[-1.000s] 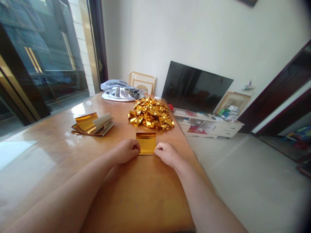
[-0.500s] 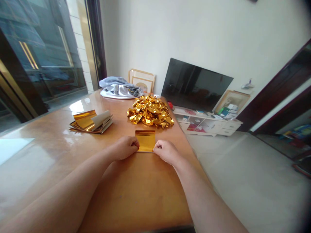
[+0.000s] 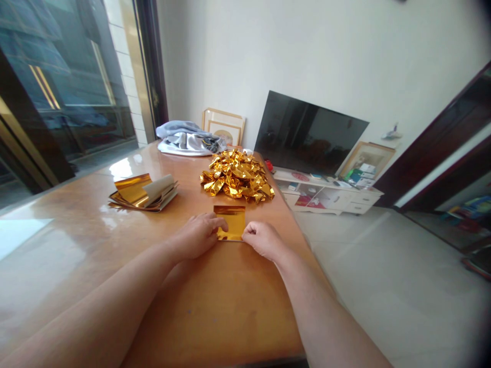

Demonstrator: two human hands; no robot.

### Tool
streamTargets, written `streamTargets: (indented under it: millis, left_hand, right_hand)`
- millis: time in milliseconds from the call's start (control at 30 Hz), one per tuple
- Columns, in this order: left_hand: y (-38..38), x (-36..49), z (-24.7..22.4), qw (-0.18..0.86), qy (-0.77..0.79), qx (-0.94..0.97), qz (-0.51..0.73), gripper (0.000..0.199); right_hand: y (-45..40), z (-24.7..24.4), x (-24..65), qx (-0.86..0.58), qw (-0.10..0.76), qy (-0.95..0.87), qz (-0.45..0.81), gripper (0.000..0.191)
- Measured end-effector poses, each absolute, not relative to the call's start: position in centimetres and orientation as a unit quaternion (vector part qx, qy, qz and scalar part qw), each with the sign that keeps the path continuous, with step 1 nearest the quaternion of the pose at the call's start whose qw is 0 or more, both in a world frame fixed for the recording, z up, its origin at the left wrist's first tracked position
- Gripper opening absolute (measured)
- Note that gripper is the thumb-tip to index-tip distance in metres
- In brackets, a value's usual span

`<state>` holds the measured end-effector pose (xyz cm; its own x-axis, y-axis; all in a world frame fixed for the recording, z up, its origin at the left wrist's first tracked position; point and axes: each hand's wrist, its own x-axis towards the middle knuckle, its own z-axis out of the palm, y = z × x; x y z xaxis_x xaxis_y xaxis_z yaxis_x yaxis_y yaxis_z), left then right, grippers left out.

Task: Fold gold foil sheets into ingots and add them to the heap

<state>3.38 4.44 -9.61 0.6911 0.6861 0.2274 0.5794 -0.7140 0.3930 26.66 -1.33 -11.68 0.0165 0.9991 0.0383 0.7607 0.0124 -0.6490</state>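
Note:
A sheet of gold foil paper point(image 3: 233, 222) lies flat on the wooden table, shiny side up, with a darker band along its far edge. My right hand point(image 3: 264, 239) pinches the sheet's near right corner between thumb and forefinger. At the left edge, my left hand point(image 3: 197, 235) has its fingers apart, the forefinger stretched over the foil's surface; its thumb is partly hidden. Just beyond the sheet rises a heap of folded gold foil pieces point(image 3: 238, 176). To the left sits a loose stack of gold foil sheets point(image 3: 143, 194), some curled up at the ends.
The table point(image 3: 215, 306) has its right edge close beside my right forearm. At its far end lies a bundle of grey-blue cloth point(image 3: 186, 139). Past the table stand a television point(image 3: 307, 135) and a low white cabinet point(image 3: 330, 197). A glass door point(image 3: 72, 92) is on the left.
My left hand has loosened its pinch at the sheet's near left corner and reached its fingers over the foil. My right hand and the sheet stay in place.

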Motion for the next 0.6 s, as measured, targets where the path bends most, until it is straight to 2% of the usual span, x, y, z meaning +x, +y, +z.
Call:
streamTargets:
  millis: [600]
  left_hand:
    - [3.79,3.82,-9.62,0.099,0.261,0.946,0.162,0.046]
  right_hand:
    - [-1.56,-11.18,26.54,-0.674,0.243,-0.668,0.202,0.011]
